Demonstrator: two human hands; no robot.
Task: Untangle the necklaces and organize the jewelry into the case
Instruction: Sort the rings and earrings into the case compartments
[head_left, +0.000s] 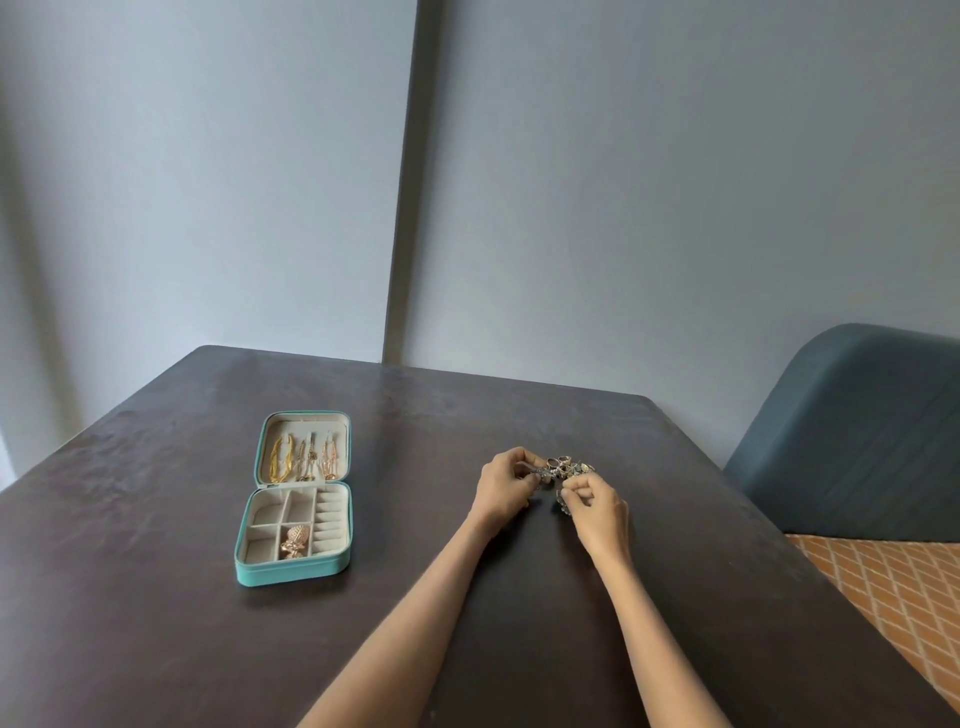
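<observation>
A teal jewelry case (291, 571) lies open on the dark table (156, 519), left of my hands. Several gold necklaces (304, 457) hang in its lid. A rose-gold piece (294, 540) sits in a lower middle compartment; the other compartments look empty. A small pile of silver and gold jewelry (569, 466) lies at the table's middle right. My left hand (506, 488) pinches a silver piece (540, 473) at the pile's left edge. Just below the pile, my right hand (595, 506) pinches another small silver piece (562, 505).
A blue-grey padded chair back (857, 431) stands past the table's right edge, above an orange diamond-patterned surface (893, 597). The far edge of the table meets a grey wall (623, 208).
</observation>
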